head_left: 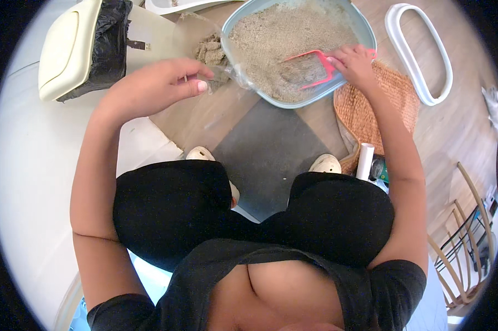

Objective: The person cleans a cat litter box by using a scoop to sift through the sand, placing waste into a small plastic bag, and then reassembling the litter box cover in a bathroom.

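Nearest, the person's knees [177, 201] in black trousers are spread apart, with pale clogs [200, 153] just beyond them, to either side of a dark grey mat [271, 157]. On the right, a white roll [364, 161] stands against a woven basket [384, 102]. Farther out, the left hand [158, 88] reaches in from the left, thumb and fingers curled toward each other beside a clear plastic bag [192, 27] that holds brownish clumps [209, 51]; whether they grip its edge cannot be told. The right hand [353, 65] has its fingers clamped on the handle of a coral-red litter scoop [329, 65], whose head lies on the sandy litter [276, 27] inside a light blue litter box [284, 103]. The bag's film touches the near-left rim of the box. At the far left is a cream-lidded bin [67, 44] with a black liner [108, 49]; at the far right, a white oval frame [393, 27] lies on the wood-look floor [453, 129].
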`<state>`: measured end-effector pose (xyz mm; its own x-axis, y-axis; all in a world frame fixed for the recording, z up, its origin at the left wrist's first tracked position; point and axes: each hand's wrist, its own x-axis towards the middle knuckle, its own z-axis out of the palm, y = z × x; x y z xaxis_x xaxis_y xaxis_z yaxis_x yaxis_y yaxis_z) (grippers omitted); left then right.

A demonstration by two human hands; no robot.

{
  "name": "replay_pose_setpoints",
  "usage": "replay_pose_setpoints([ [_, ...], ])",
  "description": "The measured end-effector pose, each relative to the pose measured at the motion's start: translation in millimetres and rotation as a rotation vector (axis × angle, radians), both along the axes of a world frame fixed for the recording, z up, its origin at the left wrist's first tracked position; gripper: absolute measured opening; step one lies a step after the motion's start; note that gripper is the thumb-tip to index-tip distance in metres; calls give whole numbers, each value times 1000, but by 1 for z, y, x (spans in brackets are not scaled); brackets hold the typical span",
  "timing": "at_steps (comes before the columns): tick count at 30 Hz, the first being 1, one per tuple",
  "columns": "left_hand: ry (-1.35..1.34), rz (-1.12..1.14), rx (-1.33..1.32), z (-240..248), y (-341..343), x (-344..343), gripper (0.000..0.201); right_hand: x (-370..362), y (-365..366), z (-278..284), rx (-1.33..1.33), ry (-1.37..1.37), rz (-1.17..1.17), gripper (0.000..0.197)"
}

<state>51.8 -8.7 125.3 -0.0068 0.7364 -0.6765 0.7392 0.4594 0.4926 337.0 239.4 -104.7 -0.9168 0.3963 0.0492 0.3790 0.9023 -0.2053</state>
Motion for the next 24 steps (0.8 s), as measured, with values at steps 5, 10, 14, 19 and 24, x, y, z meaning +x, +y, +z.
replay_pose_setpoints([
  [5, -14, -11, -7, -2, 3, -2, 34, -4, -16, -16, -148, -35, -24, 27],
  [10, 18, -4, 4, -5, -2, -3, 35, -8, 17, -3, -335, -182, -78, 30],
  [14, 13, -6, -5, -3, 1, -2, 36, 14, 57, 0, -727, 67, -214, 30],
  [19, 29, -19, -25, -3, -3, -5, 36, -22, 33, 21, -101, -51, -134, 28],
  [24, -7, -35, 21, -8, 0, -3, 35, -37, 30, 23, 153, 55, 8, 29],
])
